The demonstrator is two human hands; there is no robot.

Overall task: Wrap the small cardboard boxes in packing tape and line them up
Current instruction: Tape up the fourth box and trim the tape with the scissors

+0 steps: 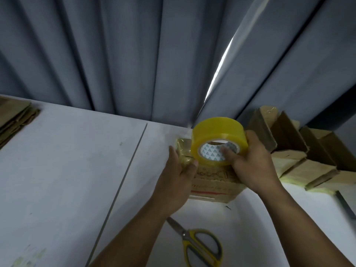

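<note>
**Desk:** What are the hands doing?

**Photographer:** A person's left hand (178,178) grips the left end of a small cardboard box (213,185), with the thumb across the top and the fingers curled round the far side. The right hand (256,166) holds a yellow packing tape roll (217,135). Its thumb is pushed into the printed core and its fingers are wrapped over the outer rim.

**Desk:** Where do the box and roll sit?

**Photographer:** The box is mid-frame, near the far edge of a white table (67,160). Whether it rests on the surface or is lifted cannot be told. The roll stands on edge against the box's top, with its core facing the camera. Glossy tape covers the box's left end, and red print runs along the near face.

**Desk:** And around them?

**Photographer:** A row of taped boxes (300,160) leans one against another at the table's far right, just beside the right hand. Yellow-handled scissors (200,245) lie nearer the camera between the forearms, blades together, tips hidden under the left forearm. A stack of flattened cardboard (13,118) sits at the far left edge, well apart. A grey-blue curtain (115,54) hangs behind the table, with a slit of light between two panels.
</note>
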